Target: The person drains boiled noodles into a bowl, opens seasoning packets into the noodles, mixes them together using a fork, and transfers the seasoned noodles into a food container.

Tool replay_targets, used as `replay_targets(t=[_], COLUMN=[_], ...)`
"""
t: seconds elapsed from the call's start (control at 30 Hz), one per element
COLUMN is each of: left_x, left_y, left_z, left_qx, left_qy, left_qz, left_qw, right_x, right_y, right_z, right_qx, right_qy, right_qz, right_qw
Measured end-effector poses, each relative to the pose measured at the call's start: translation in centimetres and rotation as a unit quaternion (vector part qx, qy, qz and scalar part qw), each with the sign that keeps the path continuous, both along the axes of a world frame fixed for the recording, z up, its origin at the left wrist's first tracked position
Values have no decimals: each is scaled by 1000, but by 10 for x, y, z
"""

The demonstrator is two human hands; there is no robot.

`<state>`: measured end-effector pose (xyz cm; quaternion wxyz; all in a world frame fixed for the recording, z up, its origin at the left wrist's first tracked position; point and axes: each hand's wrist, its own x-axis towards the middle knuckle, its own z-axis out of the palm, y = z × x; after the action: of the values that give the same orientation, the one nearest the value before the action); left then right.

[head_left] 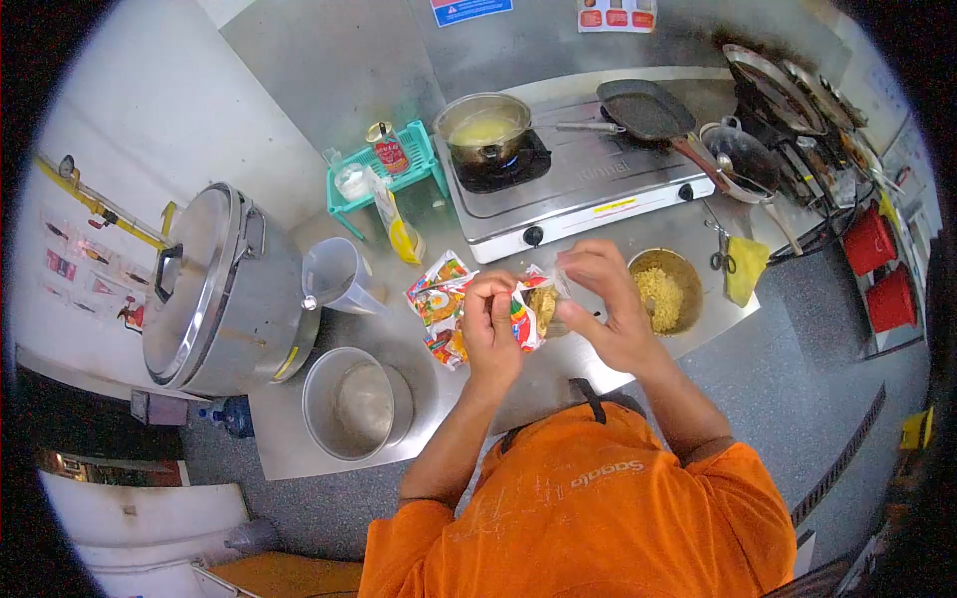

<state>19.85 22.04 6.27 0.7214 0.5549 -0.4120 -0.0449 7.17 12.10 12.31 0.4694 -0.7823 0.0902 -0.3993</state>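
Observation:
My left hand (492, 334) is closed around a torn-open instant noodle packet (523, 321), held up over the steel counter. A pale dried noodle block (543, 302) shows at the packet's opening. Close beside that opening is my right hand (616, 304), thumb and fingers apart and partly curled; whether the fingertips touch the wrapper I cannot tell. More colourful noodle packets (435, 304) lie left of my left hand. To the right of my right hand, a metal bowl (690, 317) holds broken dry noodles (660, 297).
A gas stove (598, 189) carries a steaming-looking pot (483, 148) over a lit flame and a square pan (646, 108). Leftward stand a plastic jug (334, 269), an empty-looking pot (314, 399) and a large lidded pot (249, 329). Scissors (723, 254) and a yellow cloth (746, 267) lie right.

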Motion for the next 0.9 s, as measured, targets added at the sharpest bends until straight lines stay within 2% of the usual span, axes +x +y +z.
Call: replay_targets(t=[0.03, 0.1, 0.17, 0.23, 0.27, 0.3, 0.33, 0.4, 0.47, 0.53, 0.57, 0.63, 0.7, 0.77, 0.83, 0.87, 0.9], left_x=[0, -1, 0, 8, 8, 10, 14, 23, 27, 30, 29, 29, 39, 57, 67, 62, 58], left_y=[-1, -1, -1, -4, -4, -4, -5, -3, -2, -4, -3, -3, -1, 3, 9, 14, 18], left_z=[0, 0, 0, -11, -15, -19, -25, -32, -35, -47, -47, -43, -56, -75, -92, -76, -67], left_qx=[-9, -16, -34, -58, -49, -39, -39, 53, 56, 69, 70, 141, 151, 303, 285, 306, 300], left_qy=[22, 45, 160, 197, 245, 294, 296, 140, 128, 76, 80, -9, 2, 76, 43, 292, 517], left_qz=[-30, -61, -109, -143, -167, -190, -188, -185, -196, -225, -224, -232, -220, -57, -17, -137, -246], left_qw=[999, 997, 981, 968, 954, 936, 936, 971, 971, 969, 969, 963, 964, 948, 957, 896, 763], right_x=[1, 6, 7, 8, 9, 10, 10, 8, 11, 17, 20, 28, 31, 33, 33, 34, 38], right_y=[-3, -17, -20, -16, -14, -11, -10, -9, -10, -10, -10, -12, -16, -21, -23, -21, -18], right_z=[5, 0, 2, 16, 20, 24, 27, 28, 24, 1, -13, -41, -57, -57, -51, -50, -48], right_qx=[-139, -150, -161, -183, -184, -240, -295, -308, -323, -339, -338, -372, -378, -385, -377, -374, -368], right_qy=[47, 83, 117, 213, 214, 263, 310, 324, 337, 468, 470, 480, 471, 463, 362, 364, 404], right_qz=[-34, 0, 34, 39, 42, 44, 46, 90, 133, 126, 129, 129, 144, 163, 194, 197, 185], right_qw=[989, 985, 979, 959, 958, 933, 902, 890, 874, 807, 806, 784, 784, 781, 830, 830, 817])
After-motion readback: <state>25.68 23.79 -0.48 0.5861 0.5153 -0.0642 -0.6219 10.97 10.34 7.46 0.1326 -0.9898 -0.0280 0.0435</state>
